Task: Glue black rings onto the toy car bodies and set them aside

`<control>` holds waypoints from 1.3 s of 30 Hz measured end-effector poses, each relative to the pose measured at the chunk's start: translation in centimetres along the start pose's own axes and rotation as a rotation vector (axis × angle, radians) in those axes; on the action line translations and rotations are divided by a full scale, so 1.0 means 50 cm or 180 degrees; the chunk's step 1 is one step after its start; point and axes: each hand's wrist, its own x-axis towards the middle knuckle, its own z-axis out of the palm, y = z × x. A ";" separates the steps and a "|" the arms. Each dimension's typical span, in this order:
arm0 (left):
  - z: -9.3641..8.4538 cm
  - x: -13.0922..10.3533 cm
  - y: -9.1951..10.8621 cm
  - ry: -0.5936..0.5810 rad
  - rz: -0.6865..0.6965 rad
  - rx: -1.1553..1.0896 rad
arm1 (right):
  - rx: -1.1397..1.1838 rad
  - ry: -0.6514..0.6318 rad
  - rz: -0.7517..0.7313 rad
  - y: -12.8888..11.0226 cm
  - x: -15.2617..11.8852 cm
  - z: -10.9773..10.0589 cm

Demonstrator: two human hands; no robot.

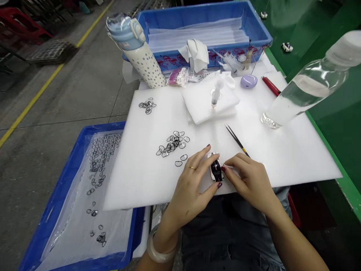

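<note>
A small white toy car (216, 171) with a glossy black top lies on the white foam sheet near its front edge. My left hand (191, 186) steadies it, with fingertips at its far end and the thumb at its near end. Against its right side, my right hand (248, 178) is closed in a pinch on a thin white thing, mostly hidden by the fingers. Left of the car lie several thin black rings (173, 145), a few of them loose. Black tweezers (237, 139) rest beyond my right hand.
A syringe (216, 94) stands on stacked foam (201, 103). Behind are a dotted bottle (143, 60), a cotton swab pack (178, 77), a purple case (248, 81) and a blue bin (197, 13). A clear water bottle (301, 94) stands right. Lower left, a blue tray (60, 180) holds more rings.
</note>
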 end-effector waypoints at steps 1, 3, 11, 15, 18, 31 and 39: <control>-0.003 0.004 -0.004 -0.0207 0.0122 0.0021 | 0.0174 0.0083 -0.0039 0.002 -0.004 -0.003; -0.001 0.009 -0.010 -0.0147 0.0185 0.0113 | 0.0342 0.0383 -0.0214 0.007 -0.016 -0.008; 0.024 -0.003 -0.021 0.0502 0.0063 0.0204 | -0.0547 0.0877 -0.0977 0.004 -0.046 0.024; 0.018 -0.002 -0.022 0.0418 0.0092 0.0204 | -0.0765 0.0615 -0.1265 -0.015 -0.049 0.006; 0.015 0.000 -0.020 0.0322 0.0122 0.0292 | -0.0684 0.0634 -0.1351 -0.005 -0.035 -0.058; 0.016 0.001 -0.010 0.0409 0.0064 0.0352 | -0.0923 0.0697 -0.1056 0.010 -0.051 0.001; 0.019 0.003 -0.009 0.0416 -0.0002 0.0271 | -0.1071 0.0767 -0.1107 0.011 -0.057 0.004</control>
